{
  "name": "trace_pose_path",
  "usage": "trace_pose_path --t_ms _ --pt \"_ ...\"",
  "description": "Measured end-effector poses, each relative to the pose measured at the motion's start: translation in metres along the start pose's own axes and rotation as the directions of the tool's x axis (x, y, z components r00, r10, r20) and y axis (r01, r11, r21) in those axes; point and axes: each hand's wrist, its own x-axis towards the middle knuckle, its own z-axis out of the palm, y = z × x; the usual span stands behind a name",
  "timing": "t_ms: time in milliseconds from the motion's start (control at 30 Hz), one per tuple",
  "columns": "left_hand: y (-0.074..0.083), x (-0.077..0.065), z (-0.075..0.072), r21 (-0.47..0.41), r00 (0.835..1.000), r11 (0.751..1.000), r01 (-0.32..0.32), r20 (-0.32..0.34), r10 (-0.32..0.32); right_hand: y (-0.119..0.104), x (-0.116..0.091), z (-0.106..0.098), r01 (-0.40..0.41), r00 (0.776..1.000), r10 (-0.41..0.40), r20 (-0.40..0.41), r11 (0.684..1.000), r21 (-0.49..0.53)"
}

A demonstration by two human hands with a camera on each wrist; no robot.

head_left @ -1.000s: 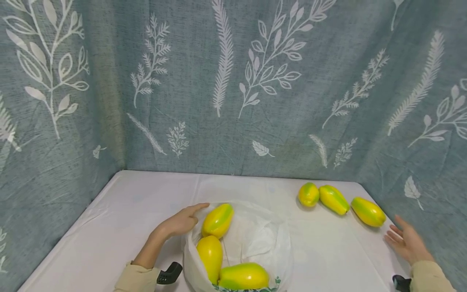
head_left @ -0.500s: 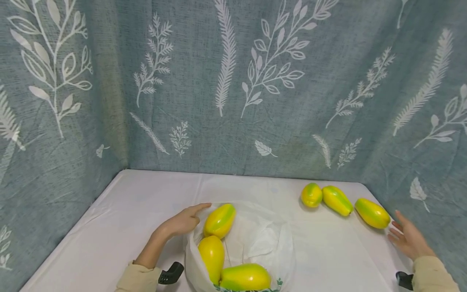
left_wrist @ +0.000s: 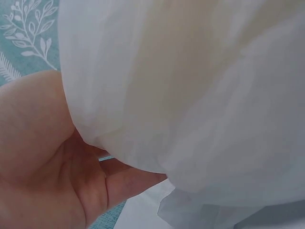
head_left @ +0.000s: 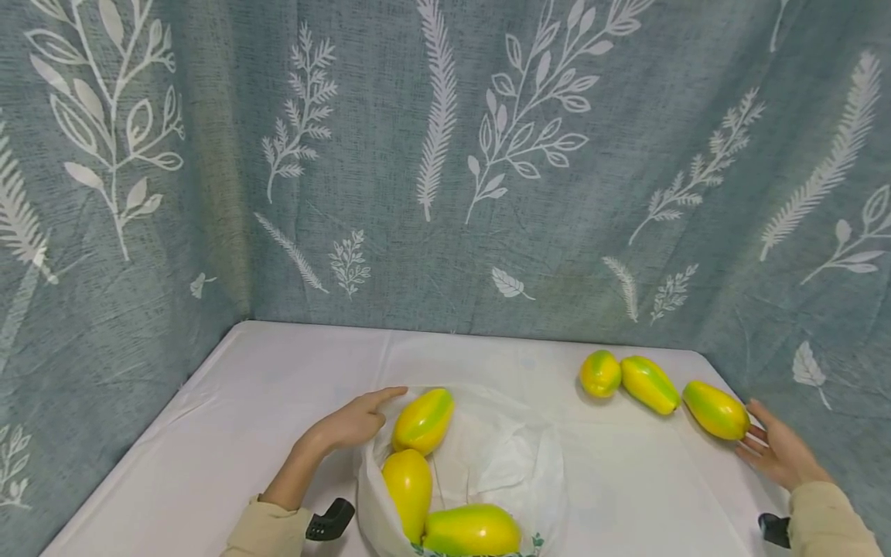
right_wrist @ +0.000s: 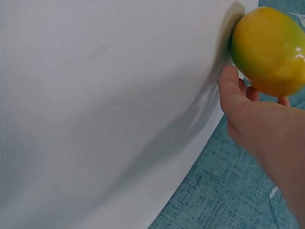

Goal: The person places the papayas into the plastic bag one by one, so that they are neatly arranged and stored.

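Note:
A white plastic bag (head_left: 511,464) stands with its mouth spread at the front middle of the table, three yellow-green papayas inside: an upper papaya (head_left: 423,422), a left papaya (head_left: 407,493) and a front papaya (head_left: 473,531). My left hand (head_left: 351,422) holds the bag's left rim; in the left wrist view the bag's side (left_wrist: 190,95) hides part of its fingers. At the table's right edge, my right hand (head_left: 783,449) has its fingertips right at the near end of another papaya (head_left: 717,410). In the right wrist view this papaya (right_wrist: 269,52) sits just above the loosely spread fingers.
Two more papayas lie at the back right: a rounder-looking papaya (head_left: 600,374) and, touching it in view, a longer papaya (head_left: 650,384). A blue-green leaf-patterned curtain (head_left: 445,271) borders the white table (head_left: 299,363) at the back and sides.
My right hand has closed the small gap to the rightmost papaya, its fingertips now overlapping the near end. The left hand keeps its hold on the bag. The view has shifted slightly.

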Motion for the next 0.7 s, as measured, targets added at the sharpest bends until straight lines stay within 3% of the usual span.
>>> trace_pose_path --t_ms 367,567,700 --pt "0.000 0.000 0.000 -0.008 1.000 1.000 0.009 0.004 -0.009 -0.002 0.005 0.010 -0.001 1.000 0.002 0.025 0.999 -0.039" --pt "0.001 0.001 0.000 -0.011 1.000 1.000 0.010 0.000 -0.010 -0.001 0.006 0.018 0.010 1.000 -0.012 -0.016 0.995 -0.096" --pt "0.000 0.000 0.000 -0.015 1.000 1.000 0.011 -0.003 -0.011 -0.001 0.006 0.019 0.008 1.000 -0.005 0.031 0.992 -0.123"
